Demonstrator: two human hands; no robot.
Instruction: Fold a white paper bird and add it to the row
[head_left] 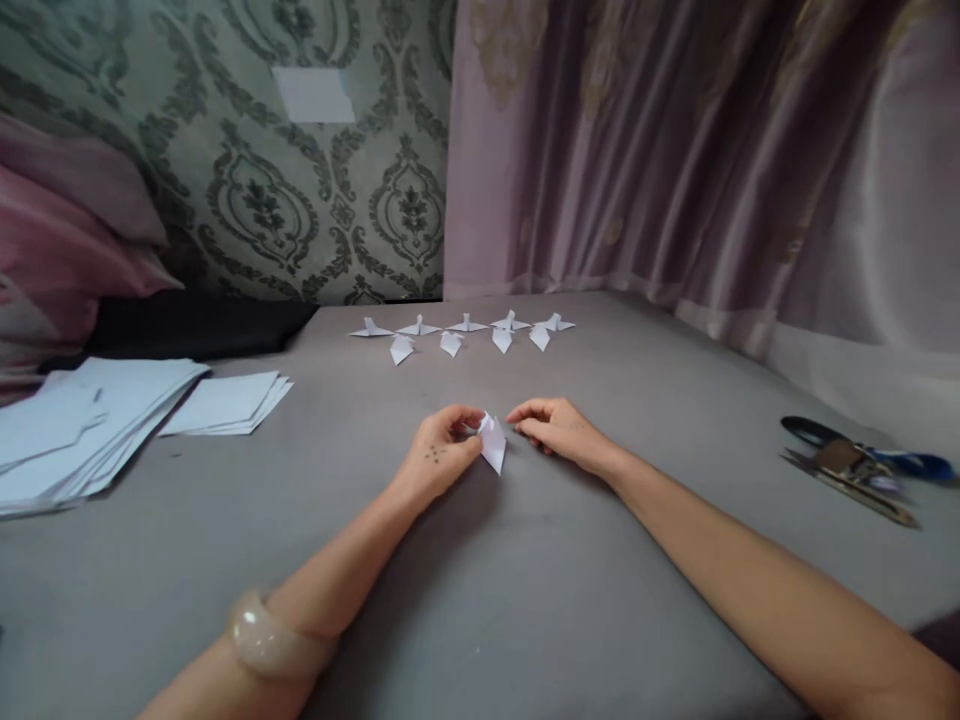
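Note:
My left hand [442,448] pinches a small piece of white folded paper [492,442] between thumb and fingers, just above the grey surface. Its pointed end aims down toward me, and part of its upper left side is hidden by the fingers. A little to the right, my right hand [553,428] has its fingers loosely bent and slightly apart. It holds nothing that I can see, and its fingertips are close to the paper but appear not to touch it. Farther back stand several finished-looking folded paper figures [466,323] in two rows, winged ones behind and smaller pointed ones [451,344] in front.
On the left lie a stack of white sheets [142,400] and smaller cut sheets [225,405], with a black cloth [202,325] behind. Scissors [911,464] and a pencil-like stick [855,490] lie at the right. A patterned wall [262,200] and purple curtain [570,180] bound the back.

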